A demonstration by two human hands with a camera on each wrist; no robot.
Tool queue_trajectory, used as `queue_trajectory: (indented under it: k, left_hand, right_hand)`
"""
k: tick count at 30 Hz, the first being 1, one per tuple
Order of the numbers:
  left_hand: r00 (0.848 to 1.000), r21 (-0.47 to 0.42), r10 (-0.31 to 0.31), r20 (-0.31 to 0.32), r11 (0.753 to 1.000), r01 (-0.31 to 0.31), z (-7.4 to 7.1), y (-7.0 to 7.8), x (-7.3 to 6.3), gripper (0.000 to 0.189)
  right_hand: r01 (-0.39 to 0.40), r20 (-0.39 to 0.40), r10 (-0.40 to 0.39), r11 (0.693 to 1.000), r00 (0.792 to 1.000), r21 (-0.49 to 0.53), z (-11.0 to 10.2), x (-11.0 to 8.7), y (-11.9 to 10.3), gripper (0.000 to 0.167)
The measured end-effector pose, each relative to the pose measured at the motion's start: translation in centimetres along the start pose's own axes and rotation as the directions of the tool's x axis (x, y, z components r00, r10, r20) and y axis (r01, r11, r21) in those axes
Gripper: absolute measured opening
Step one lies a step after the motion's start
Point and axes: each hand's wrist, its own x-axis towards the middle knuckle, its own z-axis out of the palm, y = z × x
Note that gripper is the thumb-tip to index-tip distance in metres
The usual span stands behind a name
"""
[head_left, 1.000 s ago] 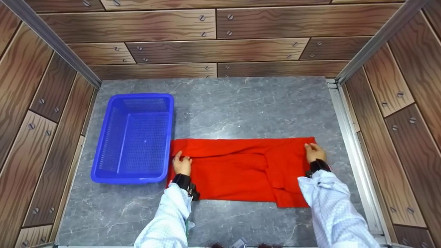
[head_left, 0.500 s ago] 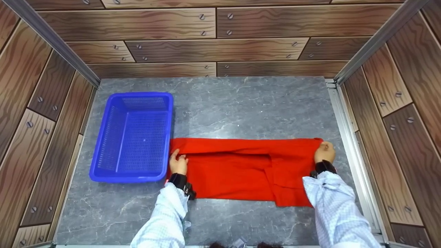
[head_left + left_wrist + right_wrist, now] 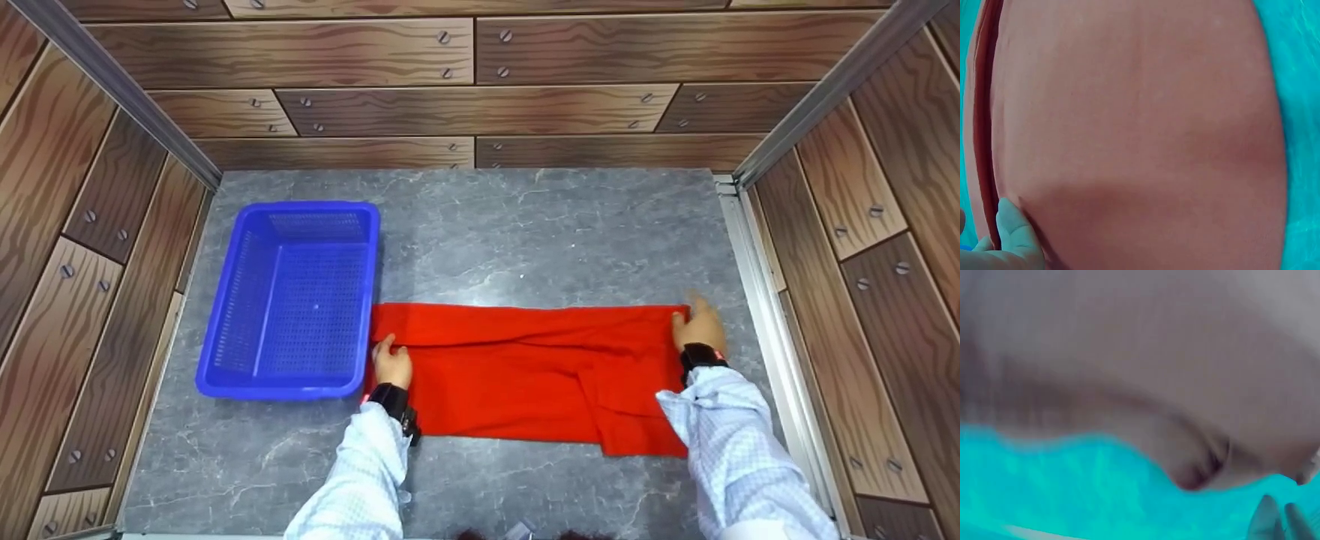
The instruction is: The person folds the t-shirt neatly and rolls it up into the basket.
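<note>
A folded red cloth lies flat in a long rectangle, with loose folds along its upper part and toward its right end. At its left end, next to the basket, my left hand rests on the cloth with relaxed fingers. In the left wrist view, the thumb of this hand lies on the cloth beside a dark fold line. My right hand is at the cloth's upper right corner, its fingers extended and the thumb apart, slightly blurred. In the right wrist view the cloth's edge is blurred, with fingertips below it.
A blue perforated plastic basket stands left of the cloth, close against its left end. Everything sits on a grey marbled tabletop. Wood-patterned panels wall in the back and both sides, and a metal rail runs along the right.
My right hand pulled the cloth's upper right corner outward, then let it go and spread its fingers. The raised upper fold has flattened. My left hand stays near the left end.
</note>
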Motion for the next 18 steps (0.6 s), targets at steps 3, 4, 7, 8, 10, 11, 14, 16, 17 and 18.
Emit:
queue_trajectory:
  k: [3, 4, 7, 8, 10, 11, 14, 16, 17, 18]
  left_hand:
    - [1.000, -0.027, 0.004, -0.004, 1.000, -0.004, -1.7, 4.2, -2.4, 0.043]
    - [1.000, -0.035, 0.002, 0.008, 0.999, -0.002, -2.0, 4.7, -2.7, 0.044]
    - [1.000, -0.056, 0.026, -0.010, 0.998, -0.027, -1.9, 4.5, -2.9, 0.043]
    - [0.999, -0.063, 0.032, -0.011, 0.997, -0.033, -1.7, 4.0, -2.6, 0.042]
    - [0.999, -0.049, 0.041, -0.027, 0.998, -0.043, -0.4, 1.4, -1.3, 0.043]
    - [0.998, -0.040, 0.052, -0.042, 0.998, -0.054, 0.0, 0.5, -0.9, 0.042]
    - [1.000, -0.031, 0.020, -0.013, 0.999, -0.020, 0.3, -0.8, 0.0, 0.043]
    - [1.000, -0.022, -0.002, 0.001, 1.000, 0.002, 0.1, -0.5, 0.0, 0.044]
    - [1.000, -0.018, -0.015, 0.002, 1.000, 0.015, -0.1, 0.1, -0.2, 0.044]
    - [0.999, -0.023, -0.035, 0.021, 0.999, 0.035, -0.6, 1.2, -0.7, 0.045]
  right_hand:
    - [0.130, 0.105, -0.120, 0.987, 0.987, -0.097, -0.4, 0.5, -0.4, 0.047]
    - [0.136, 0.154, -0.117, 0.984, 0.981, -0.118, -0.5, 0.3, -0.6, 0.047]
    - [0.116, 0.259, -0.066, 0.976, 0.964, -0.183, -0.7, -0.1, -0.9, 0.051]
    - [0.105, 0.271, -0.048, 0.974, 0.961, -0.202, -0.7, -0.2, -0.9, 0.052]
    - [0.092, 0.266, -0.027, 0.968, 0.964, -0.234, -0.6, -0.3, -1.0, 0.052]
    - [0.094, 0.249, -0.031, 0.965, 0.968, -0.246, -0.5, -0.2, -0.9, 0.051]
    - [0.041, 0.194, -0.006, 0.983, 0.981, -0.177, 0.0, 1.0, -0.4, 0.049]
    - [-0.036, 0.165, 0.041, 0.999, 0.985, -0.030, 0.7, 2.7, 0.8, 0.050]
    - [-0.094, 0.160, 0.080, 0.992, 0.984, 0.081, 1.2, 3.9, 1.9, 0.050]
    - [-0.163, 0.158, 0.129, 0.960, 0.979, 0.227, 1.9, 5.2, 3.1, 0.050]
